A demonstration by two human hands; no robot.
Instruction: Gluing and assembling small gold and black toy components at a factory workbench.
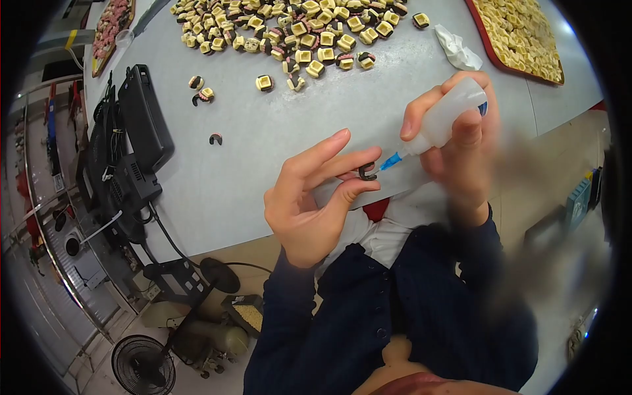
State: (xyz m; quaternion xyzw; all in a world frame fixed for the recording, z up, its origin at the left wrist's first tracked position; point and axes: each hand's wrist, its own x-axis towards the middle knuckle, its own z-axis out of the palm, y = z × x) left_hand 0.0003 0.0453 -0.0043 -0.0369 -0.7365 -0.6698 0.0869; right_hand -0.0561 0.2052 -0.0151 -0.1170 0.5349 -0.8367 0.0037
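Note:
Between the thumb and fingers of my left hand (303,210) is a small dark C-shaped piece (364,174), held above the table's near edge. My right hand (464,164) grips a translucent squeeze bottle (454,108), tilted down to the left. Its blue dispensing tip (391,162) ends in a thin needle right by the dark piece; whether they touch I cannot tell. Left of my hands, a similar dark C-shaped piece (216,139) lies alone on the table. Farther off sits a single cream square piece with a dark side (264,83).
A pile of small cream-and-dark pieces (309,39) covers the table's far middle. At the far right stands a red-rimmed tray (484,41) of cream pieces, beside crumpled white tissue (459,49). Black equipment (145,118) with cables lines the left edge. A fan (143,364) stands below left.

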